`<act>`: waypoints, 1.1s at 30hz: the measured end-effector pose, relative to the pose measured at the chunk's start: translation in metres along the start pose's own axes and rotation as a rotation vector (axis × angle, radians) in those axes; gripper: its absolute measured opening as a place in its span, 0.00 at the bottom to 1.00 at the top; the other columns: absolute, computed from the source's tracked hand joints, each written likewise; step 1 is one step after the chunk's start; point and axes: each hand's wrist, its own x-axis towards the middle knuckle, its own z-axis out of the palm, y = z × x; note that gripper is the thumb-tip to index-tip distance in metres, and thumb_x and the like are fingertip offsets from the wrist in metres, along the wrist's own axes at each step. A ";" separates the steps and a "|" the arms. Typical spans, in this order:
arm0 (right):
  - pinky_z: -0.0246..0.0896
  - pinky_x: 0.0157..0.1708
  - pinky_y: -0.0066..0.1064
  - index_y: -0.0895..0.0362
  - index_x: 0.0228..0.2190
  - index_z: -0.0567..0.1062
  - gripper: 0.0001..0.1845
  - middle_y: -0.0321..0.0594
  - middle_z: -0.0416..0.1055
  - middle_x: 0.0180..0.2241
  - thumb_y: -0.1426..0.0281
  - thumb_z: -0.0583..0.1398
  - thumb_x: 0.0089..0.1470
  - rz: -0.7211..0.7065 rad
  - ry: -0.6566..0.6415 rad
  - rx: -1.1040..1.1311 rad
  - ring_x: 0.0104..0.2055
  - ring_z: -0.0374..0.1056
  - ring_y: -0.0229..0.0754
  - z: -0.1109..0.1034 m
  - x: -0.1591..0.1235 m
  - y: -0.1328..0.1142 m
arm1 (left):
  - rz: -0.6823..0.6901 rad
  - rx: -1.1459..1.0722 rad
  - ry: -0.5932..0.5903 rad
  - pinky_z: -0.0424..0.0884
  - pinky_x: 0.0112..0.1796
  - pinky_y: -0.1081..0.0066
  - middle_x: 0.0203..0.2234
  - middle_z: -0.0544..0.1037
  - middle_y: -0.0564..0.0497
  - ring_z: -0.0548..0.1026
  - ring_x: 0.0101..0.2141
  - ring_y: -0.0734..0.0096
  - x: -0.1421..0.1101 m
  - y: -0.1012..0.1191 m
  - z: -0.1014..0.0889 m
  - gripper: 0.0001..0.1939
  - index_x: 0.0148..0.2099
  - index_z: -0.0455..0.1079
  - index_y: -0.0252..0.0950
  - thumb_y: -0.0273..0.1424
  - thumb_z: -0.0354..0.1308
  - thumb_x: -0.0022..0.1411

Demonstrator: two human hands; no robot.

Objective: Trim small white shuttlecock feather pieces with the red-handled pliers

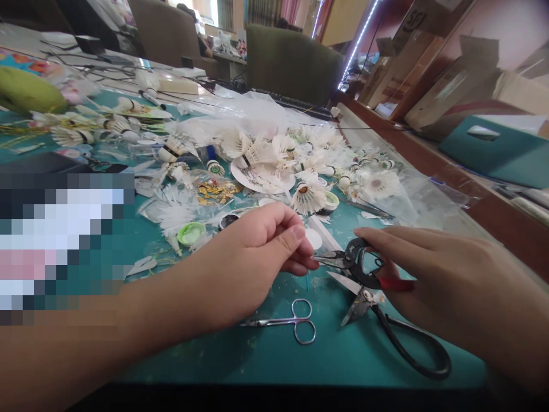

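My left hand [266, 246] is closed, thumb pressed against the curled fingers; whatever it pinches is too small or too hidden to name. Wrapped in my right hand [454, 274] are needle-nose pliers [355, 261] with a red handle, their tips pointing left and meeting the left fingertips. Whether the jaws grip anything I cannot make out. Below the left hand, small silver scissors [295, 322] lie on the green tabletop [240, 360]. Larger black-handled scissors [412, 337] rest with blades apart beneath the right hand.
Feathered shuttlecocks [309, 194] are heaped across the table behind my hands, around a white plate [261, 177]. Gold-coloured small pieces [217, 190] and a green lid [191, 233] lie to the left. Chairs [291, 63] stand beyond; cardboard boxes [454, 86] are at right.
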 end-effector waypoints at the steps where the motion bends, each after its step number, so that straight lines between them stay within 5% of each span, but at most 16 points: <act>1: 0.63 0.21 0.39 0.59 0.46 0.79 0.19 0.40 0.81 0.32 0.76 0.54 0.57 0.002 -0.006 0.000 0.26 0.76 0.48 0.000 0.000 0.000 | -0.002 0.005 0.002 0.80 0.44 0.68 0.35 0.82 0.53 0.83 0.39 0.71 0.000 0.000 0.000 0.16 0.38 0.71 0.37 0.42 0.56 0.76; 23: 0.66 0.21 0.39 0.58 0.47 0.78 0.18 0.44 0.82 0.35 0.75 0.55 0.57 0.026 -0.038 0.019 0.28 0.78 0.50 -0.001 0.000 0.003 | 0.083 0.019 0.066 0.80 0.37 0.79 0.32 0.83 0.54 0.84 0.35 0.76 0.003 0.006 0.002 0.13 0.36 0.70 0.35 0.35 0.56 0.76; 33: 0.70 0.36 0.44 0.55 0.53 0.74 0.20 0.47 0.82 0.44 0.75 0.58 0.59 0.064 -0.045 -0.005 0.40 0.78 0.56 0.007 -0.003 0.007 | 0.148 0.034 0.155 0.80 0.33 0.81 0.28 0.85 0.55 0.84 0.31 0.75 0.003 0.009 0.002 0.07 0.35 0.72 0.37 0.30 0.64 0.68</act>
